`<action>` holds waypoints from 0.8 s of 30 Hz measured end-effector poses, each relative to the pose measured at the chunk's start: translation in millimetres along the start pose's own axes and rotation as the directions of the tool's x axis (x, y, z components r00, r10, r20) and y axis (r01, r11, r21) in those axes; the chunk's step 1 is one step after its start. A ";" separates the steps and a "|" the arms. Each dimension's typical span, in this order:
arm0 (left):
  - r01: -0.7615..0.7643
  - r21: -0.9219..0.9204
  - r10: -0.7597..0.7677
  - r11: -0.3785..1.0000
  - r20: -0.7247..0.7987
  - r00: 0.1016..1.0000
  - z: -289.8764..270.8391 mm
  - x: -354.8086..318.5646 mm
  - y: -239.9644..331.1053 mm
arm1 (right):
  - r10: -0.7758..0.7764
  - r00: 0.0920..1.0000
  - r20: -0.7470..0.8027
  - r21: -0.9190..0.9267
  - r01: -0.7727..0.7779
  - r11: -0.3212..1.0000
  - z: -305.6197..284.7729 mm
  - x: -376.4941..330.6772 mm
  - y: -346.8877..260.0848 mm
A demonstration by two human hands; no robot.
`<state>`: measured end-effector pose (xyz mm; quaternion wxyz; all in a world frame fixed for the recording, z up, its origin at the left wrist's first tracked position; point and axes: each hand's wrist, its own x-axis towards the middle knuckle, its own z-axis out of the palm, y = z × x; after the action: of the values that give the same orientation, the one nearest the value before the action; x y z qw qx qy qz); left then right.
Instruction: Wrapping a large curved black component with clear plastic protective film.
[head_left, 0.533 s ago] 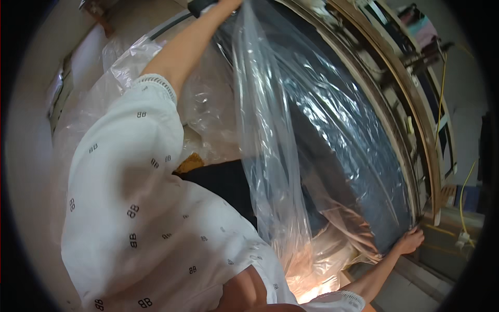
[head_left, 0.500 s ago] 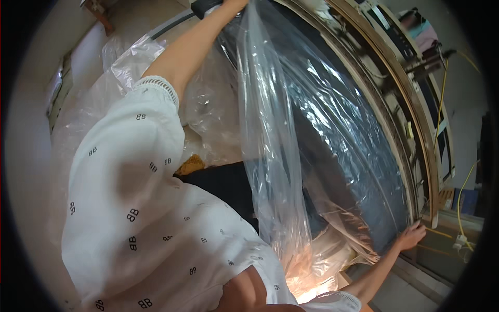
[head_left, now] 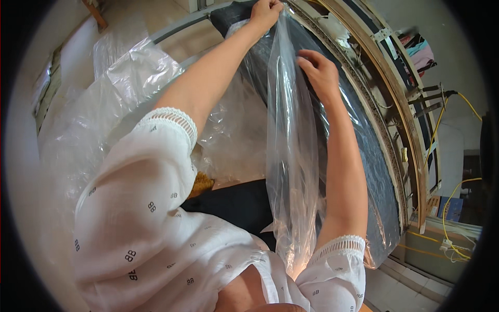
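- Left hand (head_left: 266, 11), top centre, fist closed on the clear plastic bag (head_left: 291, 156).
- Right hand (head_left: 319, 73) pinches the bag's film.
- Better to draw it evenly along the dark panel (head_left: 377, 171).

One head-worn fisheye view looks steeply down from close above the person's shoulders and arms, facing forward along the frame (head_left: 400, 130).

left arm: stretched up and forward, bare from the short white sleeve
left hand (head_left: 266, 11): fingers curled tight in a fist, high at the top
right arm: raised, elbow bent
right hand (head_left: 319, 73): lower, fingers bent, pinching
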<state>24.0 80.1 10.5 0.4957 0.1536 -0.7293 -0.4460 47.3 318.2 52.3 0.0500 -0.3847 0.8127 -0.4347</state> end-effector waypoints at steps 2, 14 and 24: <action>-0.019 -0.033 0.018 0.999 -0.029 0.999 -0.1 -1.4 5.8 | 0.057 0.993 0.103 0.076 -0.065 0.995 17.6 24.5 2.3; 0.120 -0.055 -0.115 0.991 0.077 0.990 -17.9 -5.8 17.1 | 0.456 0.811 0.368 0.695 -0.565 0.445 -8.0 16.7 -26.8; 0.030 0.126 -0.029 0.992 -0.010 1.000 -12.5 12.4 -24.9 | 0.132 0.123 0.984 0.030 -0.834 0.552 -101.7 -240.3 -44.9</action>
<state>23.6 51.8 -0.8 0.4815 0.1972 -0.7514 -0.4057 199.1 532.3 87.7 0.7633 -0.2008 0.5253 -0.3178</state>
